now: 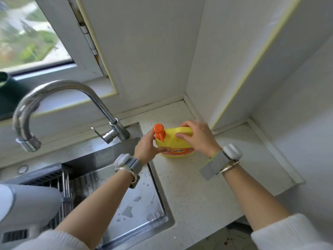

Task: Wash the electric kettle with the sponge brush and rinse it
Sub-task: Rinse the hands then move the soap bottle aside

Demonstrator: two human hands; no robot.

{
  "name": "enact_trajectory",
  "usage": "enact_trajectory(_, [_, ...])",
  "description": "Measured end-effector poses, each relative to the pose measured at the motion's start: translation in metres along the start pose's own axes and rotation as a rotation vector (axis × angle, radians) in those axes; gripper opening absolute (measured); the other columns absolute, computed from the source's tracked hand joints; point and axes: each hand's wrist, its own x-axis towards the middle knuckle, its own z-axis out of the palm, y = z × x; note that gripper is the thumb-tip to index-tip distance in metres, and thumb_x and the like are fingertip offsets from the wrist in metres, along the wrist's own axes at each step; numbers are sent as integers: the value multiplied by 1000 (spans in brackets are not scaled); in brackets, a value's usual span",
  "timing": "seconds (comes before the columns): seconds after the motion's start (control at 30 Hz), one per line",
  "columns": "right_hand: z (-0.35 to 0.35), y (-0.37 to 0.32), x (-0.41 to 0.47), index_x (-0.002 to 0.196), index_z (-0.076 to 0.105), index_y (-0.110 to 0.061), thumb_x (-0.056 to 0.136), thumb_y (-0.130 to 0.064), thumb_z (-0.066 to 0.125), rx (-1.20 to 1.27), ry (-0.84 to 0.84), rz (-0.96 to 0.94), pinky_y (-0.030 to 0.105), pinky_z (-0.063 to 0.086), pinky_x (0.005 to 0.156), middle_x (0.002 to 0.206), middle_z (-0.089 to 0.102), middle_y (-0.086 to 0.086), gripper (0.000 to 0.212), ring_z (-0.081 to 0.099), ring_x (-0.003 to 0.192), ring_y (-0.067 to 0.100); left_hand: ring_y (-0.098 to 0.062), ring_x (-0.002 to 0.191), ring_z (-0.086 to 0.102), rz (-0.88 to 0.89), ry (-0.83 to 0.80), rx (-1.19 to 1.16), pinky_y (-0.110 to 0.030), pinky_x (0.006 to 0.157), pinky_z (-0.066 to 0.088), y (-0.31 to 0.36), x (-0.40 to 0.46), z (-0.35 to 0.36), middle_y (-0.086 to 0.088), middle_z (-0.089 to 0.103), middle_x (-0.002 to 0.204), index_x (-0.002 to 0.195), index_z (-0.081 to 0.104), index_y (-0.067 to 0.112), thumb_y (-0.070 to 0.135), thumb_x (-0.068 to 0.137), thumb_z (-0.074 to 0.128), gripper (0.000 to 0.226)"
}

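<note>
Both your hands are on the yellow plastic detergent bottle (175, 141) with the orange pump top (159, 131), standing upright on the white speckled countertop (189, 186) just right of the sink. Your right hand (197, 137) is curled over the bottle's shoulder and handle, thumb on the near side, fingers wrapped over the far edge. Your left hand (146, 147) comes in from the sink side, thumb lying straight along the orange label band low on the bottle, fingers reaching up behind the pump neck; whether they actually grip it is hidden from here.

Grey-strapped white bands sit on both your wrists, white sleeves pushed back to the elbows.

The white electric kettle (27, 201) is down at the lower left edge, lying over the dark wire rack (54, 179) across the left part of the stainless steel sink (144, 201), well apart from both hands. Only part of its body shows. Water drops spot the sink floor.

The curved chrome tap (59, 98) arches over the basin, spout pointing down at the left, lever at its base. Behind it, a white-framed window (59, 51) and a dark green container (9, 94) on the sill.
</note>
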Motion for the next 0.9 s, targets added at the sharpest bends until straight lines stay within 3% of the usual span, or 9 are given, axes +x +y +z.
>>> enact_trajectory(0.1, [-13, -33, 5, 95, 67, -16, 79, -37, 70, 60, 24, -84, 36, 40, 86, 96, 68, 1, 27, 57, 94, 21, -18, 105, 55, 48, 116, 15, -42, 85, 50, 4, -24, -31, 6, 59, 114, 124, 48, 29, 63, 57, 74, 80])
enact_trajectory(0.2, [-36, -75, 12, 97, 67, -19, 72, -37, 76, 112, 26, -200, 32, 41, 85, 93, 65, -5, 32, 58, 93, 18, -21, 98, 56, 124, 256, 169, -29, 75, 41, 18, -48, -77, 3, 59, 104, 122, 51, 23, 55, 59, 79, 76])
enact_trajectory(0.27, [-53, -97, 15, 98, 66, -21, 68, -40, 76, 54, 45, -308, 33, 34, 85, 90, 63, -10, 36, 57, 92, 16, -19, 93, 55, 171, 346, 253, -28, 70, 37, 33, -60, -105, 10, 51, 92, 116, 55, 21, 54, 56, 81, 73])
enact_trajectory(0.37, [-74, -146, 16, 92, 67, -22, 68, -32, 65, 0, 229, -463, 30, 27, 81, 85, 65, -11, 26, 54, 83, 12, -17, 94, 51, 258, 485, 306, -29, 72, 41, 50, -80, -156, 17, 43, 90, 108, 58, 19, 63, 50, 77, 74])
enact_trajectory(0.5, [-98, -207, 18, 85, 68, -19, 69, -14, 66, -9, 492, -625, 34, 31, 81, 74, 47, -21, 17, 43, 78, 8, -14, 91, 48, 359, 682, 288, -29, 72, 42, 68, -99, -210, 19, 42, 90, 103, 60, 14, 71, 49, 61, 78])
enact_trajectory(0.63, [-113, -255, 30, 92, 65, -22, 72, -29, 58, -60, 533, -727, 34, 27, 86, 82, 62, -9, 22, 49, 82, 12, -11, 91, 47, 396, 787, 262, -27, 72, 41, 74, -106, -256, 9, 56, 95, 109, 58, 15, 71, 53, 59, 80])
enact_trajectory(0.77, [-110, -291, 47, 97, 65, -20, 73, -40, 54, -85, 528, -797, 29, 23, 85, 87, 53, -16, 33, 45, 86, 8, -13, 80, 51, 397, 834, 239, -29, 68, 44, 67, -105, -295, 3, 61, 98, 116, 58, 15, 70, 55, 63, 83])
enact_trajectory(0.9, [-100, -316, 74, 101, 64, -22, 76, -42, 53, -45, 495, -786, 26, 21, 85, 91, 48, -22, 35, 45, 91, 6, -11, 68, 48, 397, 869, 241, -26, 62, 34, 54, -98, -329, 8, 54, 90, 121, 55, 14, 60, 57, 74, 81])
